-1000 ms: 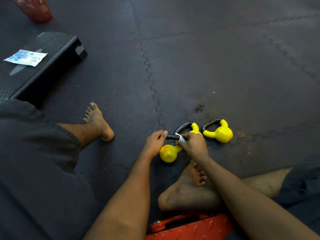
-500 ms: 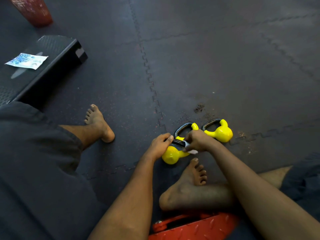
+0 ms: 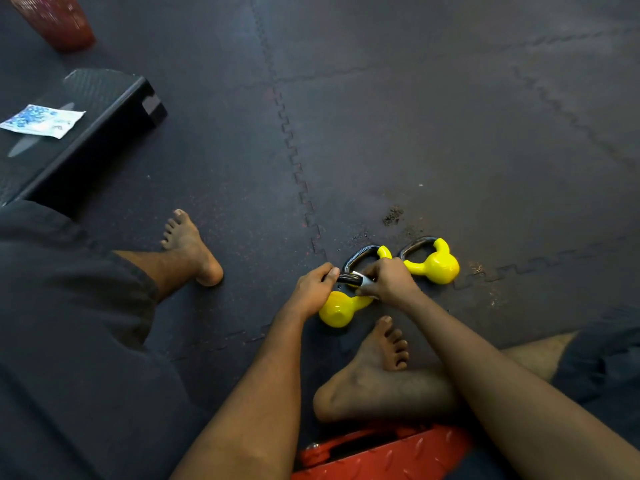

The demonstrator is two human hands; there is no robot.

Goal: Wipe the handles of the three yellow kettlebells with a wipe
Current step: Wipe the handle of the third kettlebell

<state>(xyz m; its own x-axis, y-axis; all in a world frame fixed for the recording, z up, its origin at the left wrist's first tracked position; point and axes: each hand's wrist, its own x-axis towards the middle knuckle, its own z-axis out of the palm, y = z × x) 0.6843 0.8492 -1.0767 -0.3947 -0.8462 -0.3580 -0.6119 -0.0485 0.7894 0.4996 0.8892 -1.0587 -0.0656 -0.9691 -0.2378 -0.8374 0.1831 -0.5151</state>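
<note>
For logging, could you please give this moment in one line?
left hand grips dark handle of nearest yellow kettlebell; right hand holds white wipe on it

The scene is dimly and evenly lit, and the dark floor mats (image 3: 450,133) are rendered grainy and low in contrast. Small bright highlights are thrown on the glossy yellow kettlebells (image 3: 438,268) from overhead. The mat seams (image 3: 294,161) are bowed by wide-angle distortion, and detail is softened toward the edges.

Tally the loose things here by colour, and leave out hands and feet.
Yellow: 3, the held kettlebell, the middle kettlebell, the right kettlebell
Red: 2, the container, the plate
Black: 1, the step
White: 1, the wipe
Blue-and-white: 1, the packet
Total: 8
</note>
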